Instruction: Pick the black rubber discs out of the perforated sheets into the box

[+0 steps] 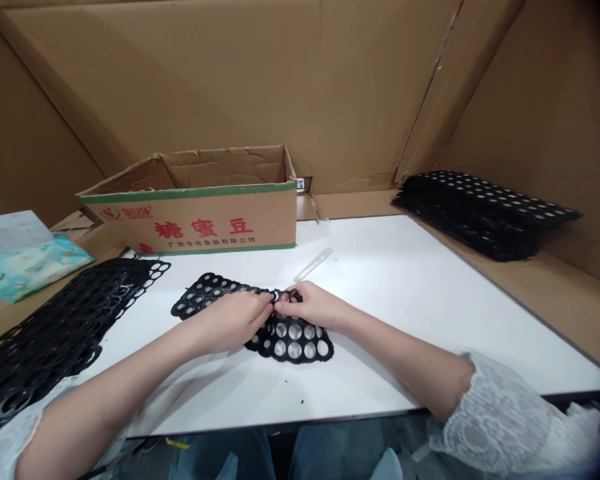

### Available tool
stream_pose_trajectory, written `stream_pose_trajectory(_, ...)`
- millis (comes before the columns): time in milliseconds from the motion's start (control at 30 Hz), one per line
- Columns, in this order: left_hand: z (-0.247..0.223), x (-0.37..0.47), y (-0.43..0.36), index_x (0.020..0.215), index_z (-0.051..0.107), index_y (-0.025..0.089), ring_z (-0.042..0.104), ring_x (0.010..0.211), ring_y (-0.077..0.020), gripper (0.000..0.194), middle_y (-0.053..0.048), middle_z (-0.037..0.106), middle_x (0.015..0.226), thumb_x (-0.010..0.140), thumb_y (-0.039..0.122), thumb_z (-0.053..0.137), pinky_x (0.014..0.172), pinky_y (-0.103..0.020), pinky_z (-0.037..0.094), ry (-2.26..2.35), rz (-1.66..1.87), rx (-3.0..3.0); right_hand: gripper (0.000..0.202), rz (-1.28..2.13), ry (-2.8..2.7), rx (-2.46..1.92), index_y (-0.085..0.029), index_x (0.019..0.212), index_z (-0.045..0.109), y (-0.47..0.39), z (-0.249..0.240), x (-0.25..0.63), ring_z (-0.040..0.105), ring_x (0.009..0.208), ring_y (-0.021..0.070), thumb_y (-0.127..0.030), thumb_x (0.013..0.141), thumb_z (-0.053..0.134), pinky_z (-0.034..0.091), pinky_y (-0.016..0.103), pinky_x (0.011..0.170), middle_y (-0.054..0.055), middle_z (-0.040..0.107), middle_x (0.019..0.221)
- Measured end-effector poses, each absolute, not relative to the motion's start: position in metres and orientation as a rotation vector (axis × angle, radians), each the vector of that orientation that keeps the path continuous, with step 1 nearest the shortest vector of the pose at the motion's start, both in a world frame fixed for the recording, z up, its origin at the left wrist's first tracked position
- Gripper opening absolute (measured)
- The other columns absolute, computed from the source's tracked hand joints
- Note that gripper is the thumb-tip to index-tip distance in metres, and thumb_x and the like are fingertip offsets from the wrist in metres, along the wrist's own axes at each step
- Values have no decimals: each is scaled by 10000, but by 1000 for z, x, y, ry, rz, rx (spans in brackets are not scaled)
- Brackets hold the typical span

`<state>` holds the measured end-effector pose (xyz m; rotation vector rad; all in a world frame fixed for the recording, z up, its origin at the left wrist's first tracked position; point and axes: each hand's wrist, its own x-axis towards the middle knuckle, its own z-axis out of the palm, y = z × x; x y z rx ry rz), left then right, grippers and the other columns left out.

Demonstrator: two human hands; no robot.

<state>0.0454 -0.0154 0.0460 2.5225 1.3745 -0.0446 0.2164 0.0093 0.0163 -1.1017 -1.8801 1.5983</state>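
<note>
The left hand (pixel 243 317) and the right hand (pixel 307 303) meet almost tip to tip, each with its thumb and forefinger closed in a pinch on the black perforated sheet (pixel 287 339); which strand or hole rim sits between the fingertips is too small to tell. The sheet lies directly under the grip and runs out to both sides of it, its long axis slanting from the far left to the near right, so the pinch falls close to the middle of that length. The left hand crosses the sheet's middle and is the nearer one to the far-left end, while the right hand comes in over the far edge, nearer to the near-right end, where pale round spots show in rows. Around the pinch the sheet looks bunched, and the fingers hide part of it. Just beyond the right hand, a slim clear plastic piece (pixel 313 265) lies aslant on the white tabletop (pixel 380 360). Farther out, beyond the grip and to its left, stands an open cardboard box (pixel 220 220). Left of the grip spreads a pile of black mesh sheets (pixel 45 333), with a tissue pack (pixel 40 263) beyond it; well apart to the far right rests a stack of black sheets (pixel 470 213).
</note>
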Motion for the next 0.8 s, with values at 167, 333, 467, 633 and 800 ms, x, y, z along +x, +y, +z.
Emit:
stream_pose_trajectory(167,49,40,-3,724,499,188,471,558,-144,350,-21,549,645,836,417,259,522,-249,307,1215,-24,2448,119,1572,-1865,-1110,-146,649,480,8,13,215,350,461,47,-258,681,499,308,139,346,-37,392,543)
stream_pose_trajectory(333,58,11,24,582,405,177,431,542,-132,281,1,460,550,796,330,308,525,-252,322,1535,268,2425,96,1589,-1838,-1237,-162,716,503,6,10,213,403,437,62,-256,696,492,359,177,354,-30,407,562)
stream_pose_trajectory(467,81,-18,35,606,400,188,470,561,-170,328,-22,439,559,831,366,240,538,-303,331,2037,624,2407,156,1627,-1841,-1248,-174,771,526,7,7,213,409,407,66,-313,737,465,348,193,332,-17,434,580)
stream_pose_trajectory(633,124,-24,67,1000,452,169,516,926,-302,415,-73,496,872,852,404,142,768,-416,388,2319,1020,2598,217,1719,-1876,-1025,-165,789,531,7,10,217,443,497,71,-347,676,569,362,184,400,-14,501,637)
stream_pose_trajectory(800,153,-29,110,1109,430,165,378,1115,-372,394,-103,418,1117,801,364,283,885,-468,333,2355,942,2452,146,1728,-1932,-1044,-126,682,561,8,17,221,473,580,65,-218,594,634,396,195,569,-19,536,639)
